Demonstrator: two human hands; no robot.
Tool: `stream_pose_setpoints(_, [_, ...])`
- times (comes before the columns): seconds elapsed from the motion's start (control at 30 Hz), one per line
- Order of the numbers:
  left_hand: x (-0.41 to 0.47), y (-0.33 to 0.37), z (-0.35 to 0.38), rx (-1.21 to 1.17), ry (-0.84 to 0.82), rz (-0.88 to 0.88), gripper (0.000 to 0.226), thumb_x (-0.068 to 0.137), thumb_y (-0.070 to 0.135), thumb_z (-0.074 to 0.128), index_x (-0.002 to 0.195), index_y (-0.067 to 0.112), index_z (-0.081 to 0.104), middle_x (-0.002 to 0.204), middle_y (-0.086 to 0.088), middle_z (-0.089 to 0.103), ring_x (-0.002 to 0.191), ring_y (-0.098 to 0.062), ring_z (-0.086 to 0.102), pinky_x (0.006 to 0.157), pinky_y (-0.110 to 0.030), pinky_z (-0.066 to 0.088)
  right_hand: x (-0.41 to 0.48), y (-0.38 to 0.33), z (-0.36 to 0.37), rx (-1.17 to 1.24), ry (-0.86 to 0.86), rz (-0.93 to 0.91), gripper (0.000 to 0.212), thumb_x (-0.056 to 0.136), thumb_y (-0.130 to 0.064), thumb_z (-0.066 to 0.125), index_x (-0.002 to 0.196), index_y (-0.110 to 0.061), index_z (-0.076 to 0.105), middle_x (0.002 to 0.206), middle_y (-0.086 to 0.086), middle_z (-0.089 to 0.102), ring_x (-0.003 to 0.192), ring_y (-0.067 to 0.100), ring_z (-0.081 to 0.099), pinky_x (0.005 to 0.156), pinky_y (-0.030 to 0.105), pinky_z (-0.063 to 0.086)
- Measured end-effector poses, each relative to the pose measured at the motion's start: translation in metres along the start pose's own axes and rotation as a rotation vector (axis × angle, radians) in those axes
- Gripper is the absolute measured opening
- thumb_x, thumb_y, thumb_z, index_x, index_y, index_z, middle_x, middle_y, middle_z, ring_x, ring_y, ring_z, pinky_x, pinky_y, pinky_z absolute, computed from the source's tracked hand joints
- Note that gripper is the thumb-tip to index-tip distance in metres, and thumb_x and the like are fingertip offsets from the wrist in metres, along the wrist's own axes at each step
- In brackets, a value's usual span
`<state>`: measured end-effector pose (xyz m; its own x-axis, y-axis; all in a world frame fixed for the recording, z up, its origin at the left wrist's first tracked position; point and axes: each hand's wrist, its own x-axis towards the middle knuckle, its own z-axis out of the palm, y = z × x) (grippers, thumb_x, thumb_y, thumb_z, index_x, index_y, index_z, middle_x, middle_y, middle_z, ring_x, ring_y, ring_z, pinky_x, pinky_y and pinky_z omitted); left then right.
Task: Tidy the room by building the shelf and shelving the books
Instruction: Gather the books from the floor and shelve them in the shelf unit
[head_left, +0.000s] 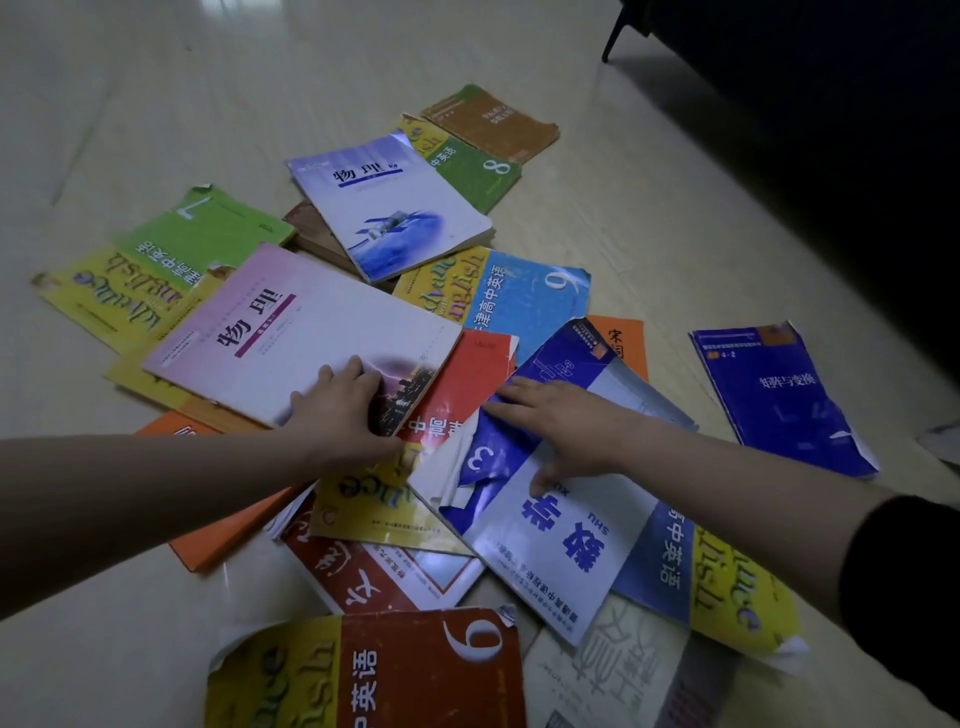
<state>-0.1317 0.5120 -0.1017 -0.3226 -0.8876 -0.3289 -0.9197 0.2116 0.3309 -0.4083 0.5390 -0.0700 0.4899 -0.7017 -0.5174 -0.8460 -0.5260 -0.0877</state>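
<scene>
Fingers (353, 366) splayed flat, left hand (348, 410) on pink book (291, 332), right hand (566, 431) on maths book (550, 540) (nothing gripped); gathering step, probably needs stacking next.

Pink-to-white physics book (291, 332), magenta title bar, stormy purple photo at corner. Blue-and-white maths book (550, 530) before you. To your right, deep blue book (779, 405). Left, orange book (218, 540). Nearest you, yellow-and-red English book (374, 670), white 6. Pale cream floor (156, 104).
</scene>
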Motion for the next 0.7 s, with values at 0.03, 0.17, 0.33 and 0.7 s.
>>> stream_pose_setpoints(0.03, [0.0,0.001,0.0,-0.007,0.003,0.001,0.064,0.06,0.066,0.058,0.113,0.031,0.048,0.104,0.007,0.041,0.101,-0.016,0.04,0.086,-0.049,0.045,0.004,0.002,-0.001,-0.018,-0.016,0.009,0.111,0.071,-0.061,0.072,0.154,-0.026,0.006,0.162,-0.001,0.004,0.149,0.018,0.0,0.119,0.046,0.01])
stream_pose_setpoints(0.17, [-0.002,0.005,-0.003,-0.042,-0.002,0.007,0.061,0.063,0.064,0.058,0.114,0.031,0.05,0.106,0.007,0.043,0.102,-0.016,0.041,0.088,-0.05,0.044,0.009,0.019,0.007,-0.028,-0.008,0.105,0.12,0.063,-0.08,0.061,0.154,-0.029,0.001,0.162,-0.005,-0.001,0.148,0.021,-0.002,0.117,0.057,0.006])
stream_pose_setpoints(0.33, [-0.006,0.014,-0.007,-0.088,-0.017,-0.003,0.058,0.064,0.063,0.054,0.112,0.031,0.052,0.105,0.008,0.047,0.101,-0.017,0.044,0.087,-0.049,0.044,-0.004,0.022,0.032,0.167,0.084,0.52,0.121,0.061,-0.093,0.039,0.153,-0.019,0.01,0.155,0.008,0.02,0.143,0.028,0.019,0.115,0.054,0.019])
stream_pose_setpoints(0.7, [-0.01,0.058,-0.001,-0.286,0.054,0.015,0.02,0.075,0.031,0.065,0.087,0.015,0.065,0.077,0.001,0.064,0.073,-0.018,0.06,0.068,-0.031,0.05,-0.031,0.007,0.045,0.374,0.187,0.928,0.095,0.079,-0.079,0.043,0.143,-0.009,0.031,0.137,0.011,0.037,0.122,0.03,0.041,0.096,0.043,0.041])
